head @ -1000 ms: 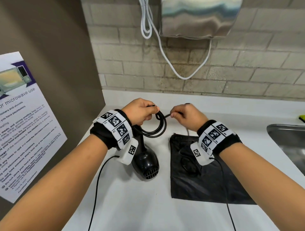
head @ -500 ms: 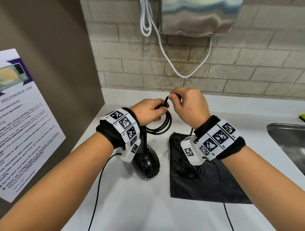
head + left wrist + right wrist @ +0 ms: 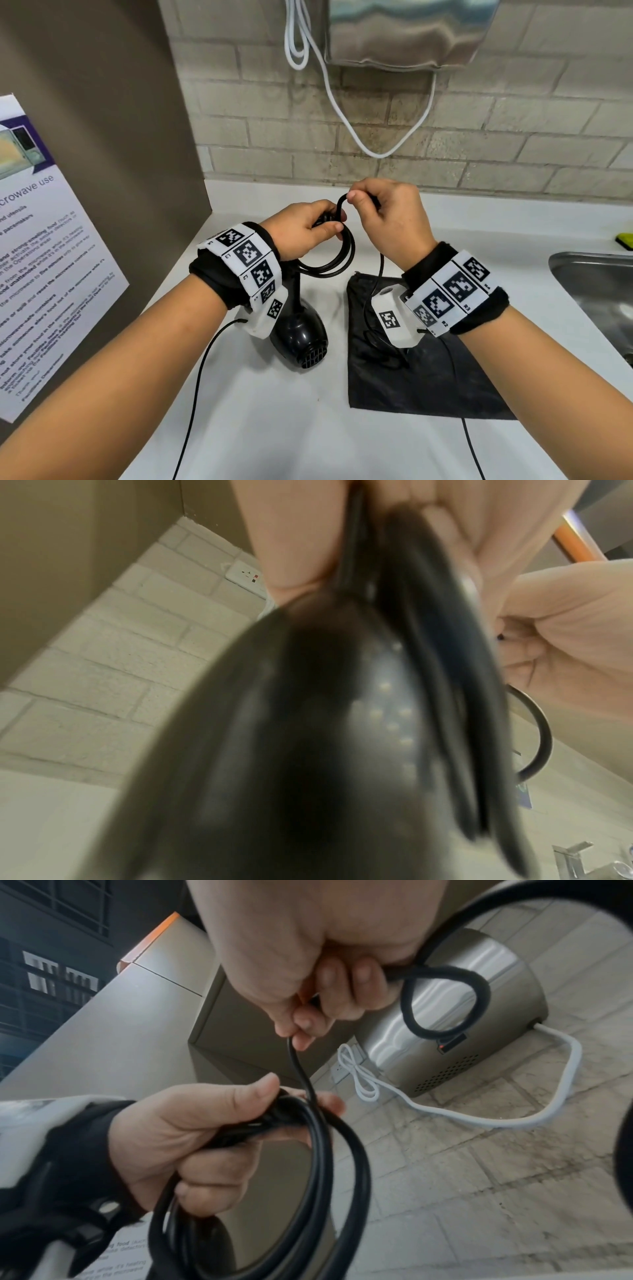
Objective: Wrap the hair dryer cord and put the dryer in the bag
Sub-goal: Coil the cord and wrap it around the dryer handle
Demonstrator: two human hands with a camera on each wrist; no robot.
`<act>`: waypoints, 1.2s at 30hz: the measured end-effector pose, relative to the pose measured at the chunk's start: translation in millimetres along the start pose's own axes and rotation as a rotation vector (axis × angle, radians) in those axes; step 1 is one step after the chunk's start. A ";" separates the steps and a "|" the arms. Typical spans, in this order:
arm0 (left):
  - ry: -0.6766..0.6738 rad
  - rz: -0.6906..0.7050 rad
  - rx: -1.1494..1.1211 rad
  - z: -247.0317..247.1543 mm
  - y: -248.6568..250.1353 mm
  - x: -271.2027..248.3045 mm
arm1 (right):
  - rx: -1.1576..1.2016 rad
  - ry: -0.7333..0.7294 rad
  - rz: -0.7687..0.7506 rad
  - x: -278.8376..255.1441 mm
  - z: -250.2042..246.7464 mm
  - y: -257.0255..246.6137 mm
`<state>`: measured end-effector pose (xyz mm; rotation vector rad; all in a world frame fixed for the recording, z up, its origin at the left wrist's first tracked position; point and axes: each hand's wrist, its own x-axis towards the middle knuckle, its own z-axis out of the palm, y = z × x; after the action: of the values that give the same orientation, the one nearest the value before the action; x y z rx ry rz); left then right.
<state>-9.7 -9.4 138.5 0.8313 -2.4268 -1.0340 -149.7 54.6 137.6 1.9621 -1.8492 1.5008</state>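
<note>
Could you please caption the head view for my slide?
Left hand holds coiled cord; right hand pinches another loop.

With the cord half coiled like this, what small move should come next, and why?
Probably the right hand lays its pinched cord onto the coil gripped by the left hand: loose cord trails over the black bag, so wrapping looks unfinished.

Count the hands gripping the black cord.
2. The left hand holds the coiled cord above the dryer; the right hand pinches the next loop just above that coil.
</note>
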 end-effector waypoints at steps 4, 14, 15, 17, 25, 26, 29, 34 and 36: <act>0.027 0.002 -0.079 -2.4 -2.5 -1.2 | 0.029 -0.011 -0.040 2.5 -1.5 6.0; 0.329 -0.100 -0.140 -8.5 -26.3 2.2 | -0.586 -0.244 -0.029 -10.7 2.1 69.5; 0.328 -0.107 -0.142 -8.1 -26.8 2.7 | -0.506 -0.245 -0.009 -12.3 4.1 76.7; 0.338 -0.117 -0.142 -6.1 -26.4 5.7 | -0.365 -0.195 0.044 -14.9 9.2 85.8; 0.411 -0.164 -0.128 -10.1 -26.4 13.2 | -0.085 -0.025 0.267 -16.8 4.0 99.8; 0.421 -0.158 -0.115 -10.3 -26.4 13.4 | -0.090 -0.008 0.323 -17.6 2.4 103.6; 0.467 -0.153 -0.104 -12.3 -26.0 15.4 | -0.068 0.011 0.503 -22.5 -3.2 115.3; 0.477 -0.172 -0.057 -11.0 -27.5 19.0 | 0.042 -0.072 0.702 -36.0 -2.8 123.2; 0.476 -0.174 -0.068 -9.9 -27.8 19.9 | 0.159 -0.239 0.743 -41.6 -2.6 120.5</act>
<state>-9.1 -42.9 126.4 1.1339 -1.9368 -0.8523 -238.3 52.9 45.9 1.6377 -2.8624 1.6479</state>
